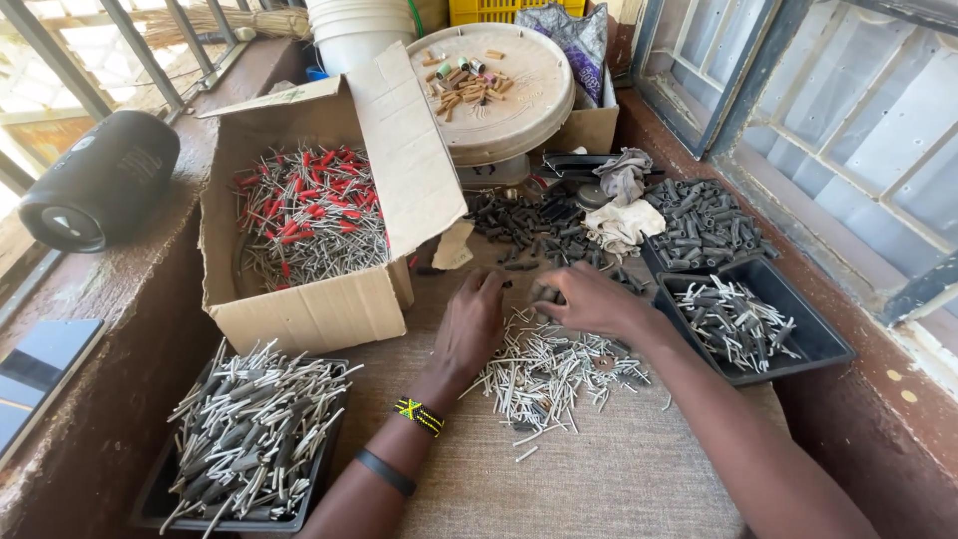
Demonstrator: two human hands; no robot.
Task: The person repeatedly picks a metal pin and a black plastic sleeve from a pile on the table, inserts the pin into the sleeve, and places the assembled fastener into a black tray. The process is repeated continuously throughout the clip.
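Note:
My left hand [471, 324] rests on the woven mat, fingers curled down at the far edge of a loose heap of thin grey pins [544, 374]. My right hand [589, 299] hovers beside it, fingertips pinched on a small dark sleeve [544, 293]. Just beyond both hands lies a scatter of short black sleeves [529, 225]. Whether the left hand holds anything is hidden by its fingers.
A cardboard box [309, 314] of red-tipped pins stands at left. Black trays hold assembled pieces at lower left [160, 499] and right [823, 344]; another pile of black sleeves [704, 220] sits behind. A round lid [529, 110], rags [621, 215], a speaker [95, 180] and a phone [35, 374] are nearby.

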